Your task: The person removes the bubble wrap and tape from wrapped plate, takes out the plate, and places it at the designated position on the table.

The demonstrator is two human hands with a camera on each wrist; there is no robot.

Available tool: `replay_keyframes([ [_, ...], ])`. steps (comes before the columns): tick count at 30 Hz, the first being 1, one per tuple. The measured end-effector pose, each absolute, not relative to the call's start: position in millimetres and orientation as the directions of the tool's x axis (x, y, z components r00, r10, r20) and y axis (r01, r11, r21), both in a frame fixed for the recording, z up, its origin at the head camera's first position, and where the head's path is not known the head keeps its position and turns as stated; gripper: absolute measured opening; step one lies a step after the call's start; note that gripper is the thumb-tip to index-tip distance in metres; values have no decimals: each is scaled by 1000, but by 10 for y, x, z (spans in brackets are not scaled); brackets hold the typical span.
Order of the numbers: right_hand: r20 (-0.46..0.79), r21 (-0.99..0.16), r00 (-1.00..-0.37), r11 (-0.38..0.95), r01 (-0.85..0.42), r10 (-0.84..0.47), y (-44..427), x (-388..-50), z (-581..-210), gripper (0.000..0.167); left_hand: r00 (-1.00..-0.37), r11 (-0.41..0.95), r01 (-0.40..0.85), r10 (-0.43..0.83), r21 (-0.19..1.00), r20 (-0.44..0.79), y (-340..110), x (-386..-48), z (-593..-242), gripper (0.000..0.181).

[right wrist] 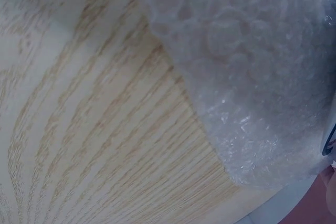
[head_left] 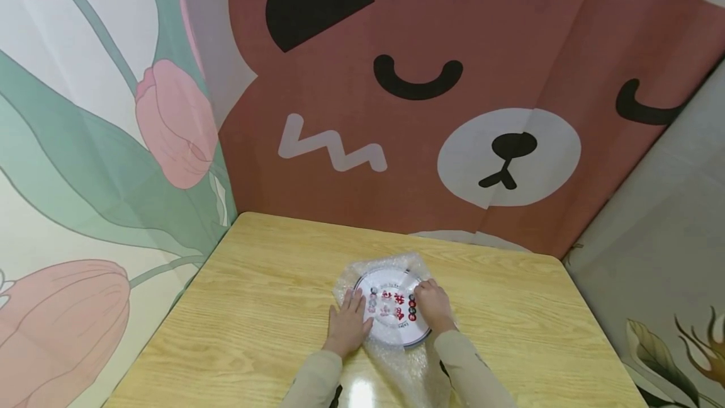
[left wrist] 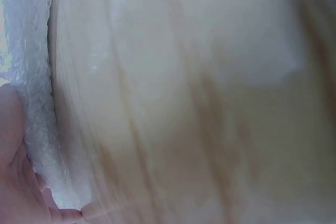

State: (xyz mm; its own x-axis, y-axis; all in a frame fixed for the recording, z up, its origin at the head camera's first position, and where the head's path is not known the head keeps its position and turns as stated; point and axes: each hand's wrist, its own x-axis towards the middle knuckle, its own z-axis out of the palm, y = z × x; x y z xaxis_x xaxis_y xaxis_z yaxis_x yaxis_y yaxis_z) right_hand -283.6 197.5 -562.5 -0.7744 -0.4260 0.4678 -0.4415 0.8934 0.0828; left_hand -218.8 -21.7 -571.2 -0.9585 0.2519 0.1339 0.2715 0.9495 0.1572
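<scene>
A round white plate (head_left: 391,279) with red characters and a dark rim line lies on bubble wrap (head_left: 408,364) in the head view. Its left part looks paler, as if under a clear layer. My left hand (head_left: 347,326) rests with fingers spread on the plate's left edge and the wrap. In the left wrist view, part of that hand (left wrist: 16,171) shows beside the bubble wrap (left wrist: 31,66). At the plate's right rim, my right hand (head_left: 435,304) holds on with curled fingers; its fingertips are hidden. The right wrist view shows mostly bubble wrap (right wrist: 236,77), with a sliver of plate rim (right wrist: 329,142).
The wood-grain table (head_left: 260,307) extends around the wrap on both sides. Behind it hangs a curtain with a brown bear (head_left: 317,200); a tulip-patterned curtain (head_left: 102,206) is on the left, and a grey one (head_left: 640,225) on the right.
</scene>
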Motion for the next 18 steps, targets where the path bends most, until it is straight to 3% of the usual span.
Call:
replay_keyframes([
  [18, 470, -56, -816, 911, -409, -337, 1908, -2831, -5580, 16, -957, 949, 277, 257, 150, 137, -225, -2179, -5699, 55],
])
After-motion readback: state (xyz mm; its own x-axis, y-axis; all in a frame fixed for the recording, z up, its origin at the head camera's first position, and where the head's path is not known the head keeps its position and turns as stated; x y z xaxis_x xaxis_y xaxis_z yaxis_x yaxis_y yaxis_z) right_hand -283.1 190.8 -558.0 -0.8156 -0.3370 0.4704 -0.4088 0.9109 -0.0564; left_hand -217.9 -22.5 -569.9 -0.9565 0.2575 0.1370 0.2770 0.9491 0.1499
